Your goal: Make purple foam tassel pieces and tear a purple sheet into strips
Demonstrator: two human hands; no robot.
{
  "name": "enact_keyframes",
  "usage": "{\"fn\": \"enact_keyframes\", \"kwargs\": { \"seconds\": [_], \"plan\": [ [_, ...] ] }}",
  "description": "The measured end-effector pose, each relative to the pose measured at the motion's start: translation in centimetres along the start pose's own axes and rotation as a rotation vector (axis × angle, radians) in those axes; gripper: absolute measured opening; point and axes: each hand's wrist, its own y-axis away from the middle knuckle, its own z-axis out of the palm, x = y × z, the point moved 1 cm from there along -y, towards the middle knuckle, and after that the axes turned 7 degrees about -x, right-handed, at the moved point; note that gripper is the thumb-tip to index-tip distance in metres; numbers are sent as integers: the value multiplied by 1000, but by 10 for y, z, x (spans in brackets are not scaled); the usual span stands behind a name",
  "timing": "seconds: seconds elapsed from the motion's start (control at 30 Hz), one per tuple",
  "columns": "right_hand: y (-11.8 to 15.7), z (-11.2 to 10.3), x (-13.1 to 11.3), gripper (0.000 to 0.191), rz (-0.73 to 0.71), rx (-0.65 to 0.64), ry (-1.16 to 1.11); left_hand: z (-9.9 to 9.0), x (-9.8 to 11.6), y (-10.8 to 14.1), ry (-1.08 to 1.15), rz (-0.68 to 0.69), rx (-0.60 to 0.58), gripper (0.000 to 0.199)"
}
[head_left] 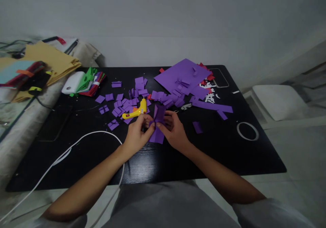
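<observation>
A piece of folded purple felt (158, 137) is held between both hands above the front middle of the black table. My left hand (140, 129) pinches its left side, thumb against the middle gather. On the other side my right hand (175, 129) grips it with thumb in front and fingers behind. The upper part of the piece stands up in a fold, and the lower part hangs down flat. Just beyond my left hand lies a yellow hot glue gun (139, 111). Scissors (185, 107) lie past my right hand, partly covered by purple pieces.
Several small purple pieces (118, 111) are scattered behind the hands, with a large purple sheet (182, 75) at the back. A white cable (89, 133) crosses the table's left. Rolled tape (247, 131) lies right. Felt bundles (89, 82) and brown envelopes (51, 60) stand left.
</observation>
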Motion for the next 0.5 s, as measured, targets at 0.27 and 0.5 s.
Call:
{"fn": "enact_keyframes", "kwargs": {
  "seconds": [0.27,0.5],
  "plan": [
    [-4,0,6,19,5,-10,-61,-1,3,1,-130,75,-67,20],
    [-8,-3,-1,22,116,-41,-213,-1,8,1,-114,88,-100,16]
  ]
}}
